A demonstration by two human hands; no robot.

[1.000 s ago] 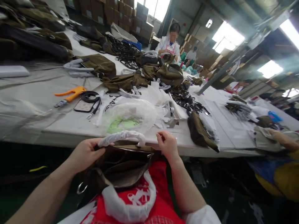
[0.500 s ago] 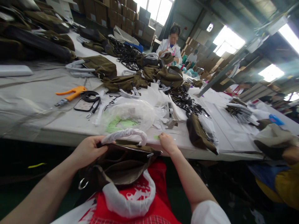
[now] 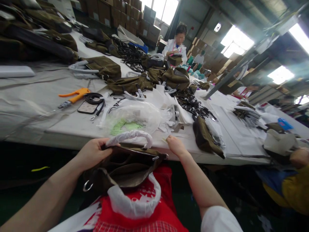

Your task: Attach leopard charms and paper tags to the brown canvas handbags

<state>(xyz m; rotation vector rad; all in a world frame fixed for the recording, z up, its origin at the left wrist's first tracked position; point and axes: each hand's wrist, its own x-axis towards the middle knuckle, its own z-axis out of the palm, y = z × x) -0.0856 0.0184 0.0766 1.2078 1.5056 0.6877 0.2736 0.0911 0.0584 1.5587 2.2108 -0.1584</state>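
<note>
An olive-brown handbag (image 3: pixel 135 175) sits open on my lap at the table's front edge, its zipper undone. Its two handles are wrapped in white: one handle (image 3: pixel 130 137) stands up at the back, the other (image 3: pixel 135 209) hangs toward me over a red apron. My left hand (image 3: pixel 94 153) is closed on the bag's left top edge, beside the rear handle's base. Beyond the bag's right corner, my right hand (image 3: pixel 176 145) pinches a small pale green slip (image 3: pixel 165 140), seen nearly edge-on. Behind the bag lies a clear plastic bag (image 3: pixel 142 116) with green slips (image 3: pixel 124 127) at it.
An orange air gun (image 3: pixel 76 96), a phone (image 3: pixel 84 108) and a coiled black strap (image 3: pixel 93 99) lie on the left. Another olive bag (image 3: pixel 207 137) rests at the right front edge. Several more bags (image 3: pixel 103 67) are farther back. A co-worker (image 3: pixel 177 45) stands across the table.
My right hand has shifted slightly right and up, and the green slip at its fingertips has moved and turned. My left hand still grips the handbag.
</note>
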